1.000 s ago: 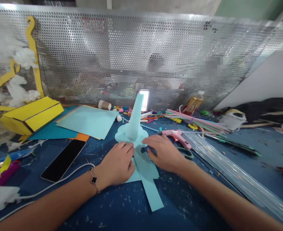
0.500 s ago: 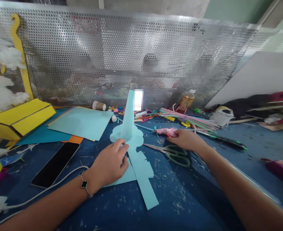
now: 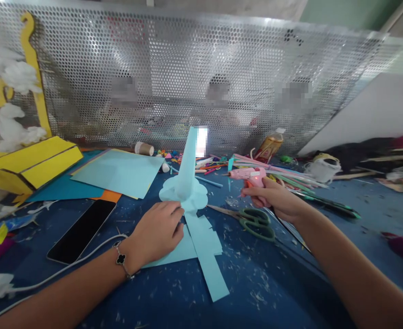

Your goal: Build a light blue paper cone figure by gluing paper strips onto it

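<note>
On my feed, my left hand (image 3: 156, 233), a black clover bracelet (image 3: 121, 258) at its wrist, lies curved on the pale blue paper strips (image 3: 204, 256), its fingertips at the edge of a scalloped paper base (image 3: 196, 198). I cannot tell whether it grips. An upright pale blue paper cone (image 3: 186, 169) stands on that base. My right hand (image 3: 273, 198) is closed around a pink hot glue gun (image 3: 251, 176), just beside the cone. Green-handled steel scissors (image 3: 256, 224) lie below it on the blue work table (image 3: 266, 292). To the left sit a black smartphone (image 3: 81, 230) and a pale blue card sheet (image 3: 117, 172). Farther off are a yellow cardboard box (image 3: 33, 164), a bundle of pastel straws (image 3: 276, 171) and a perforated metal panel (image 3: 201, 77).
</note>
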Demonstrator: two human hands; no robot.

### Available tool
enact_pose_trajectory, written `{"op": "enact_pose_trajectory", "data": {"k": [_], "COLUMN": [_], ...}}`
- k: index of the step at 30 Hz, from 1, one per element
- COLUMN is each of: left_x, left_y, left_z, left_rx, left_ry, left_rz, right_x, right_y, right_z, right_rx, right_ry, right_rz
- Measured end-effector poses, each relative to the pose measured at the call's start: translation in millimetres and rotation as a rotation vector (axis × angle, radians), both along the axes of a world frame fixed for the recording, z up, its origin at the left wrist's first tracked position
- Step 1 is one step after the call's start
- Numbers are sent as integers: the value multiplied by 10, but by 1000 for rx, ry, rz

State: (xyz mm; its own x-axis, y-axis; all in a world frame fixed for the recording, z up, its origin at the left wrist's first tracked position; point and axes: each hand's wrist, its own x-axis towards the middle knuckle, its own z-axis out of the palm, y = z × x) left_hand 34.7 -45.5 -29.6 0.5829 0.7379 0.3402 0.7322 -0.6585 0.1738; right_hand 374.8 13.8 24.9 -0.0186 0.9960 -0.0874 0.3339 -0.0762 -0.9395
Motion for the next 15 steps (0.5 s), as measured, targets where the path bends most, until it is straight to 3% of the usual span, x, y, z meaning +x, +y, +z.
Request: {"op": "enact_pose_trajectory", "data": {"k": [4,10,15], "left_x": [47,221,365], "left_y": [-51,-113,-134], "left_z": [115,183,216], "left_rx": [-159,-758,-912], "left_ry": [-293,-879,-1159], "left_rz": [38,-3,27], "right_x": [-145,-539,-798], "right_y": [-100,-331,-488], "right_z": [18,77,74], "right_rx": [-75,-176,-240], "right_ry": [142,329,362], "right_rz": [77,304,411]}}
